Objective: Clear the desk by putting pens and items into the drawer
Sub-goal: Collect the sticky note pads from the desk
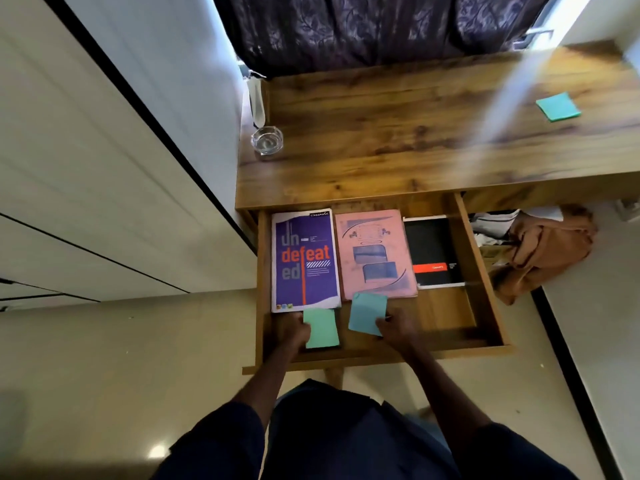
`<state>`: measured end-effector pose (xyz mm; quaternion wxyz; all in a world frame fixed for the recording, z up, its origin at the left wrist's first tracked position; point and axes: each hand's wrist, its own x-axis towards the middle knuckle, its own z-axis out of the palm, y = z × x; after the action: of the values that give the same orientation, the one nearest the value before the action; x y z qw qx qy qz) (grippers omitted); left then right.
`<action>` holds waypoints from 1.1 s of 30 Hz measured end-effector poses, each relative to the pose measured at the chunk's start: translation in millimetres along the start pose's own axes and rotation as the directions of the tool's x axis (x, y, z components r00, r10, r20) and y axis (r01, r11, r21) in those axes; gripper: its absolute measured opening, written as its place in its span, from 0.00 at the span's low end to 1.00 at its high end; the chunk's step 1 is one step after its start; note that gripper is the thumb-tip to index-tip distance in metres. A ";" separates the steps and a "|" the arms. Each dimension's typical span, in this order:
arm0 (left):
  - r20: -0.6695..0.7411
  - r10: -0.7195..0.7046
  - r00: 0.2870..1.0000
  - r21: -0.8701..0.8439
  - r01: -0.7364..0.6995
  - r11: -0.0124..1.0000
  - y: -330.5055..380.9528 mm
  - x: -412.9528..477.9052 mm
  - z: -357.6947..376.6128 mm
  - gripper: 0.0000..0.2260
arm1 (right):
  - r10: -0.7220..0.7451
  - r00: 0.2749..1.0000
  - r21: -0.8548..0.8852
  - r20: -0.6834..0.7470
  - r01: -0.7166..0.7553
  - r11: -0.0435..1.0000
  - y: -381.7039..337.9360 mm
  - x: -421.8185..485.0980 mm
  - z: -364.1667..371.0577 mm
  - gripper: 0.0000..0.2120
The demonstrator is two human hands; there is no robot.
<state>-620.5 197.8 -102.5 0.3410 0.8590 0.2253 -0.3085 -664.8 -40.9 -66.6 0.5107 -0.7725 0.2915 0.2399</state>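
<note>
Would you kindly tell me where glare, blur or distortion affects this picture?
Head view: glare streaks the desk beside the teal pad; wide-angle distortion slants the drawer walls; left hand and right hand, holding a green note and blue note, look soft.

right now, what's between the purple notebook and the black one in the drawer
The pink notebook, flat in the drawer between the purple notebook and the black notebook; the head view shows it.

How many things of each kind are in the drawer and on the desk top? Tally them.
Books: 3: purple book, pink book, black book
Pads: 3: green pad, blue pad, teal pad
Glass dish: 1
Total: 7
</note>
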 end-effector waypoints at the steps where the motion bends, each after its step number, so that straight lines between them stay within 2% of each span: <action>1: -0.016 0.006 1.000 0.047 -0.006 0.999 -2.6 2.5 -2.9 0.12 | 0.011 1.000 -0.026 -0.007 -0.011 1.000 -0.1 -1.7 2.6 0.18; 6: -0.080 0.017 0.997 0.242 0.003 0.970 -15.4 8.5 -18.9 0.12 | 0.005 0.996 -0.172 -0.085 -0.020 0.985 2.2 -0.2 16.0 0.18; 10: -0.087 0.039 0.995 0.298 -0.012 0.955 -24.5 4.3 -19.9 0.16 | -0.028 0.990 -0.275 -0.137 -0.011 0.961 1.4 1.1 14.6 0.16; 17: -0.108 0.132 0.985 0.367 -0.084 0.926 -20.7 -14.2 -15.8 0.20 | 0.034 0.999 -0.365 -0.009 -0.035 0.930 -0.3 16.7 19.4 0.18; 25: -0.050 0.225 0.973 0.554 -0.160 0.817 -11.0 -32.3 -21.0 0.20 | 0.019 0.995 -0.497 -0.097 -0.064 0.865 -1.0 11.3 45.6 0.27; 28: -0.032 0.322 0.946 0.616 -0.235 0.752 2.0 -35.5 -19.8 0.19 | -0.006 0.992 -0.521 -0.126 -0.061 0.851 -2.9 8.8 41.4 0.25; 31: 0.022 0.439 0.898 0.665 -0.342 0.664 27.1 -38.3 -13.7 0.16 | -0.017 0.987 -0.475 -0.157 -0.060 0.878 -6.0 7.4 25.5 0.19; 33: 0.069 0.479 0.875 0.654 -0.402 0.641 53.1 -40.4 -8.7 0.13 | -0.070 0.976 -0.437 -0.207 -0.028 0.899 -7.8 3.2 6.1 0.15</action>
<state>-614.1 161.6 -46.2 0.0732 0.9668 -0.0934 -0.2264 -657.6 -33.4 -65.8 0.2919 -0.8919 0.2761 0.2076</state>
